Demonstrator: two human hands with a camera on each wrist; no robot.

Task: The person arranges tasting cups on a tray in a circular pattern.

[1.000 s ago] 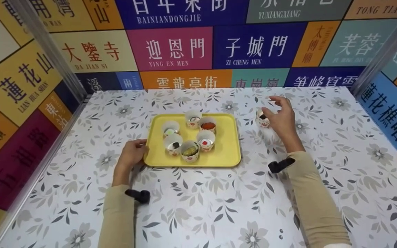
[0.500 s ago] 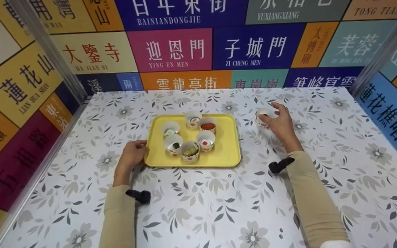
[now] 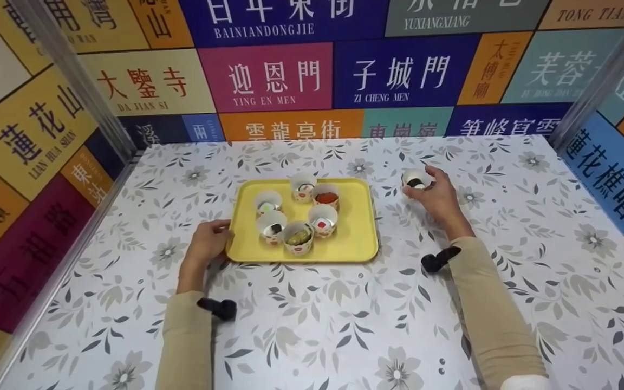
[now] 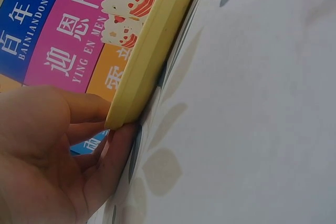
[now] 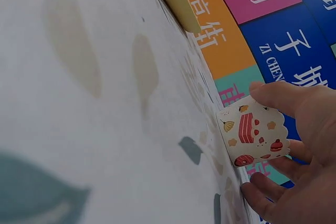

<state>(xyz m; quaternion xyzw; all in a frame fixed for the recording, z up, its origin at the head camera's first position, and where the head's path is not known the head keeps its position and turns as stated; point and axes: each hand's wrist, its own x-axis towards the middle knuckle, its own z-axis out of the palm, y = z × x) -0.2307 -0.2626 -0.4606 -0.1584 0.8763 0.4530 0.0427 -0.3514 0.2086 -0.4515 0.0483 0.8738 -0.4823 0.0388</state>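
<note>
My left hand [image 3: 209, 241] pinches the left edge of a yellow tray [image 3: 352, 249]. In the left wrist view, the thumb lies on one side of the tray's rim [image 4: 142, 72] and the fingers on the other. Off the tray's right side, my right hand [image 3: 442, 203] holds a paper baking cup [image 3: 410, 174] with something dark inside. The right wrist view shows this cup's cake-printed side [image 5: 254, 132], with the thumb at its rim and the fingers around the other side. The cup appears upright at the tabletop.
Several similar paper cups stand grouped on the tray, including one with orange-red contents [image 3: 326, 198] and one with greenish-yellow contents [image 3: 298, 238]. A floral cloth [image 3: 312, 319] covers the table. Panels with printed characters [image 3: 268, 76] rise behind and at both sides.
My right hand has lowered around the paper cup beside the tray and now grips it; earlier its fingers were raised above the cup. The left hand and tray have stayed put.
</note>
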